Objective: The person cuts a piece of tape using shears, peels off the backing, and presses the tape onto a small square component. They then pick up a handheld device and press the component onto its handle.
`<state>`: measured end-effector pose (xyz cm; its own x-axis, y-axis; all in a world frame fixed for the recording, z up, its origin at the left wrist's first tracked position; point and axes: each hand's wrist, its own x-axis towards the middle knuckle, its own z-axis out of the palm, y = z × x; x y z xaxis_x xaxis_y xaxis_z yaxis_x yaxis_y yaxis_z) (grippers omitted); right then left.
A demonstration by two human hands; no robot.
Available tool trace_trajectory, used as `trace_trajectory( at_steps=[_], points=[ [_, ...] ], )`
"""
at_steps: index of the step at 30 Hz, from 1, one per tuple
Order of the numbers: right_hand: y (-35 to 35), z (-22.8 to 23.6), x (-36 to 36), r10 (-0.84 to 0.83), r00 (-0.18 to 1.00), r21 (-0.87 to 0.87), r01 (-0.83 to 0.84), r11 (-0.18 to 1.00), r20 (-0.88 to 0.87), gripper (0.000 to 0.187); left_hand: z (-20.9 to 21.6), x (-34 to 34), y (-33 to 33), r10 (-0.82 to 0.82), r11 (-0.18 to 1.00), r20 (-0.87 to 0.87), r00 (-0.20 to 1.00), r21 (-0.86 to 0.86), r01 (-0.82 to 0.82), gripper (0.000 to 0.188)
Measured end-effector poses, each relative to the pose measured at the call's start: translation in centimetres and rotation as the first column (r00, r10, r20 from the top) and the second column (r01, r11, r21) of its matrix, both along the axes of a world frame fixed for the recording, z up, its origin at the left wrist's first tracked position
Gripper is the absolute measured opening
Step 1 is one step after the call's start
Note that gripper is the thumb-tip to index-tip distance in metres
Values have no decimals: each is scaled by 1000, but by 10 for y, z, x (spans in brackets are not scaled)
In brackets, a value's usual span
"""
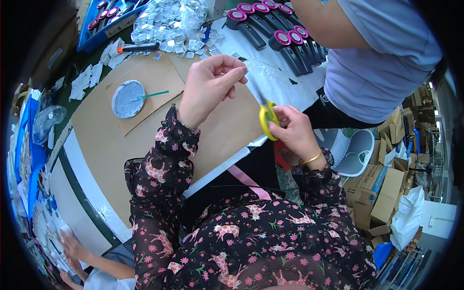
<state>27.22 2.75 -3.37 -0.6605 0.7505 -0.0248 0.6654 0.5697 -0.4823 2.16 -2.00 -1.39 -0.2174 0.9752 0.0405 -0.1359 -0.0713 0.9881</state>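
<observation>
Over the brown cardboard sheet (222,121), my left hand (205,89) is raised with thumb and fingertips pinched together. Whatever lies in that pinch, if anything, is too small to make out. My right hand (296,131) grips a pair of scissors (263,123) by their yellow handles, and the blades point up and away, close to my left fingertips. A round dish of grey-white paste (126,99) rests on a smaller cardboard piece (159,77) to the left. A thin green stick (157,94) lies in the paste, its end jutting past the rim.
Many small clear square pieces (164,29) are heaped at the back, beside an orange-and-black cutter (137,47). Black handheld devices with pink rings (249,34) lie in rows at the back right. A co-worker (362,72) stands right; another person's hands (72,249) show lower left. Cardboard boxes (369,193) crowd the right.
</observation>
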Motion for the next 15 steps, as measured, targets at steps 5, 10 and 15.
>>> trace_trajectory(
  at_steps=[5, 10, 15],
  points=[
    [-3, -1, 14, -370, 761, -682, -127, 720, -533, 31, 4, 1, -2, -47, 999, 85, 995, -22, 49, 18],
    [-6, -8, 16, -347, 763, -653, -127, 746, -545, 33, 2, 8, -2, -87, 995, 117, 989, -37, 92, 17],
    [-9, 0, 16, -167, 861, -441, -73, 894, -481, 34, 3, 7, -3, -104, 993, 137, 985, -36, 110, 17]
  ],
)
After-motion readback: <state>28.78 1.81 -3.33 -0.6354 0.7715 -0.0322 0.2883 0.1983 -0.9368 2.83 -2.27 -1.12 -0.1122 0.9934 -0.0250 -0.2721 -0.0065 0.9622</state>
